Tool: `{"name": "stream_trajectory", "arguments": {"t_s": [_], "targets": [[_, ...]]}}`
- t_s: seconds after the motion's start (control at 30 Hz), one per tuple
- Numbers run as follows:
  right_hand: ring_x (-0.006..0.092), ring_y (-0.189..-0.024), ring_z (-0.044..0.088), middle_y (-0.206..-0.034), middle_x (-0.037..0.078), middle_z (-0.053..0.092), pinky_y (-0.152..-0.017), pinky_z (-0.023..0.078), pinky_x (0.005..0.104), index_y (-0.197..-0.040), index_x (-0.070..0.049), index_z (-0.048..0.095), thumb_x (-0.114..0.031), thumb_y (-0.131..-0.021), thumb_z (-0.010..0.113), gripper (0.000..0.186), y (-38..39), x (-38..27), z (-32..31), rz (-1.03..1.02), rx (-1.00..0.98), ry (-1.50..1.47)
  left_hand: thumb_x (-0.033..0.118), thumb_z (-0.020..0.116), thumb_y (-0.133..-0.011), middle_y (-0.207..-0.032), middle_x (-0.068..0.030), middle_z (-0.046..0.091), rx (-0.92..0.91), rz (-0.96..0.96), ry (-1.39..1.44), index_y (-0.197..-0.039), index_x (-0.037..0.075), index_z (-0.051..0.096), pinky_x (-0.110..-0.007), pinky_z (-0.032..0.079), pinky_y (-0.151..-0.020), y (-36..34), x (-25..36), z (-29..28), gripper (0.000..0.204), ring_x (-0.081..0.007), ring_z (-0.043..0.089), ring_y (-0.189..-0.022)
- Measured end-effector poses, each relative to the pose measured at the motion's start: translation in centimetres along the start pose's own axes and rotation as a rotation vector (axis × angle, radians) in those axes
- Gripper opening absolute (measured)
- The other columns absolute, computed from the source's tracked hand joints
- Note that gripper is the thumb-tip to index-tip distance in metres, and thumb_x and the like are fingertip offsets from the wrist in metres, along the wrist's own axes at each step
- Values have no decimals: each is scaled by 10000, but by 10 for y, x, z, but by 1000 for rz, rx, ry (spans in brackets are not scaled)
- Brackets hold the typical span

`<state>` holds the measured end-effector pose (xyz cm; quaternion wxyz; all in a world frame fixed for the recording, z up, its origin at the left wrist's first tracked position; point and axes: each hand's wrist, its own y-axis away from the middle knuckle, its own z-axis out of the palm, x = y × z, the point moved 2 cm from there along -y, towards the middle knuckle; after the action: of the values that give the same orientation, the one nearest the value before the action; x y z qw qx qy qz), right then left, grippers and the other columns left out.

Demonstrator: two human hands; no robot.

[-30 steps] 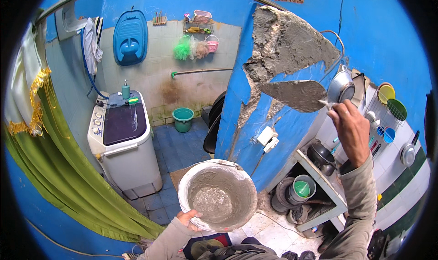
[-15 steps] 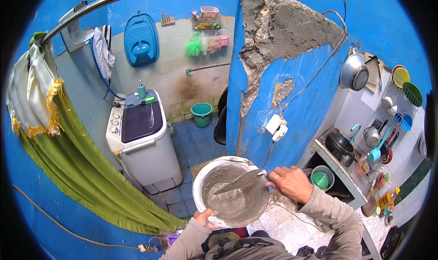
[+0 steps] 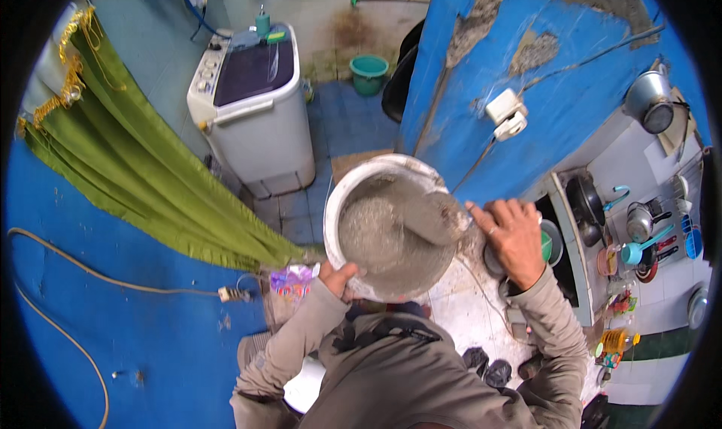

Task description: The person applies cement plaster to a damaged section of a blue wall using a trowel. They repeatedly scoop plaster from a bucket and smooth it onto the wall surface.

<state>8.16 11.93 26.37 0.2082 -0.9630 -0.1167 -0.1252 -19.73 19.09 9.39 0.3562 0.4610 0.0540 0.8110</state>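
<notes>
A round white bucket [image 3: 333, 203] with a mortar-smeared rim is in front of my body. Wet grey cement mortar [image 3: 368, 230] lies inside it. My left hand [image 3: 338, 280] is closed on the bucket's near-left rim, thumb over the edge. With my right hand [image 3: 514, 237] I grip a trowel at the bucket's right side; its handle is mostly hidden by my fingers. The trowel's blade [image 3: 430, 220] is coated in mortar and reaches inside the bucket, against the mortar at the right.
Ahead stands a blue wall [image 3: 481, 139] with rough grey patches and a white socket [image 3: 505, 113]. A washing machine [image 3: 256, 121] and green curtain [image 3: 150, 169] are at left. A counter [image 3: 560, 203] with cookware is at right; a cable [image 3: 113, 280] runs along the left wall.
My view has tilted downward, so the bucket sits higher in the picture and the upper wall is cut off. The trowel blade has turned and shifted toward the bucket's right side.
</notes>
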Motion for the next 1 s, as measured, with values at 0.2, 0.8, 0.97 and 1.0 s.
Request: {"name": "stream_trajectory", "arguments": {"t_s": [0.2, 0.8, 0.97, 1.0], "targets": [[207, -844, 498, -903, 33, 529, -829, 370, 407, -1110, -134, 618, -119, -769, 550, 348, 12, -3, 19, -40, -10, -24, 93, 578, -799, -1106, -179, 580, 56, 111, -109, -1292, -15, 390, -452, 595, -723, 13, 3, 20, 539, -309, 649, -898], [228, -845, 494, -911, 39, 540, -730, 323, 365, -1074, -122, 641, -70, -633, 673, 446, 77, -81, 76, 191, -121, -411, -58, 564, -686, -1316, -119, 464, 89, 247, -337, -1426, 12, 244, -319, 358, -1017, 14, -32, 22, 810, -210, 464, -1190], [283, -819, 539, -871, 92, 591, -704, 353, 359, -938, -16, 668, -62, -735, 665, 208, 90, -96, 92, 459, -49, -727, -38, 552, -699, -1417, -132, 363, 14, 314, -348, -1489, 39, 45, -307, 296, -1061, 2, -44, 13, 942, -211, 392, -1266], [275, -835, 544, -883, 89, 595, -718, 359, 358, -939, -16, 670, -59, -740, 658, 204, 91, -97, 95, 494, -49, -781, -34, 550, -702, -1422, -133, 357, 10, 312, -367, -1490, 41, 34, -304, 291, -1063, 1, -44, 12, 945, -211, 388, -1270]]}}
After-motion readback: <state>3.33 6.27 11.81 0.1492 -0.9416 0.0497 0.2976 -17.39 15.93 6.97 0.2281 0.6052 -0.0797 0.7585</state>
